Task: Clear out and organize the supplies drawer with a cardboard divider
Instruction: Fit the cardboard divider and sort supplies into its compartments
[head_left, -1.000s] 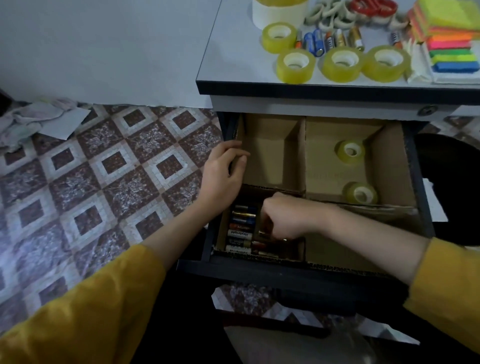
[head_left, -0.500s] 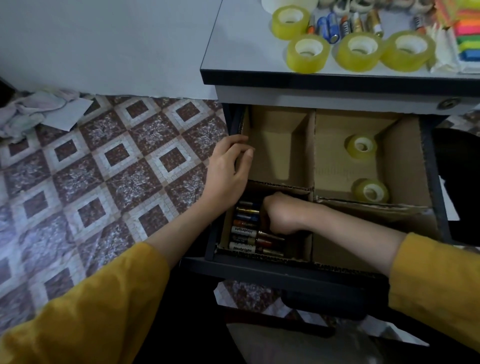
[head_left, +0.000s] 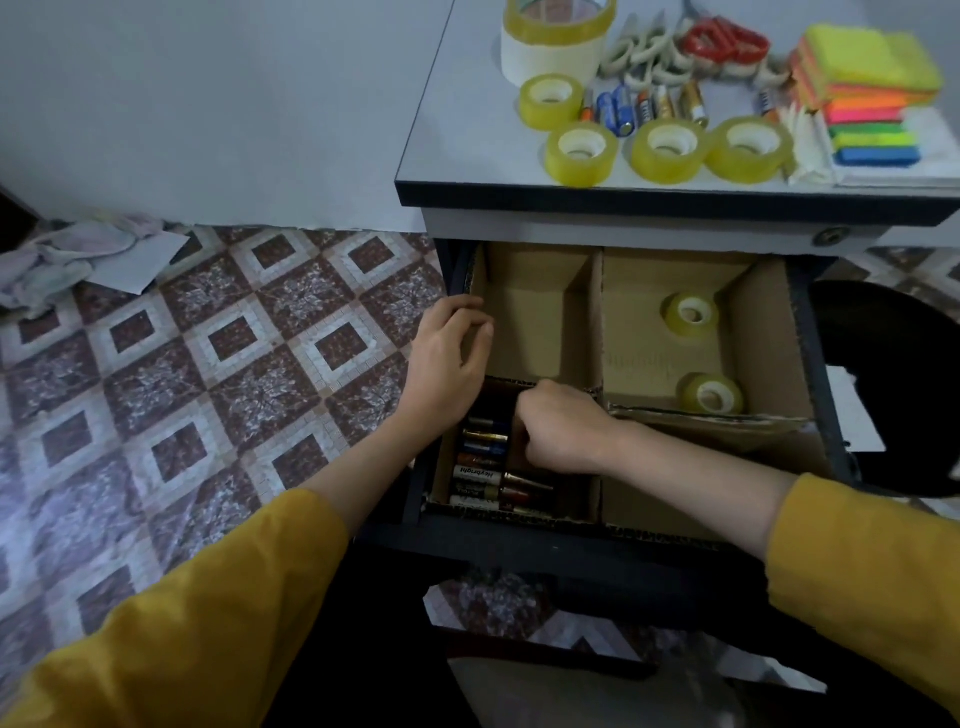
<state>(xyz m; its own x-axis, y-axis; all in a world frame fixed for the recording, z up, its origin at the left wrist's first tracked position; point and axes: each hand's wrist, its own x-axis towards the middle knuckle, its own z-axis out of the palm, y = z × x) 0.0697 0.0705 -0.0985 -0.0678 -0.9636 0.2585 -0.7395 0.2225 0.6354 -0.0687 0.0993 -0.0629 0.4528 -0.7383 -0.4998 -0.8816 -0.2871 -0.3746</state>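
Chiefly, risk at right hand (head_left: 563, 431): curled fingers working blind among the batteries (head_left: 485, 475) could knock the neat row askew or roll one on top of another.
Risk at left hand (head_left: 449, 358): a hard pull on the cardboard could bend the wall or lift the divider (head_left: 595, 312) off the drawer floor, letting batteries slip underneath.
Risk at cross wall: the right forearm lies over the low, sagging near-right wall, and leaning on it would likely crush it further.
Right hand: knuckles up, fingers curled under, down in the near-left compartment just above the batteries. The fingertips are hidden, so I cannot tell whether it pinches a battery or is empty.
Left hand: fingers and thumb curled over the divider's left wall at the drawer (head_left: 519, 535) side, holding it steady.
Batteries: lying side by side in the near-left compartment, along its left wall.
Divider: seated in the open drawer, splitting it into four. The far-left compartment shows only cardboard.
Tape rolls (head_left: 691, 314): two in the far-right compartment, apart from each other.
Desk (head_left: 467, 145): carries what is left to sort, namely more tape (head_left: 582, 150), loose cells (head_left: 618, 109), scissors (head_left: 724, 39) and sticky notes (head_left: 867, 78).
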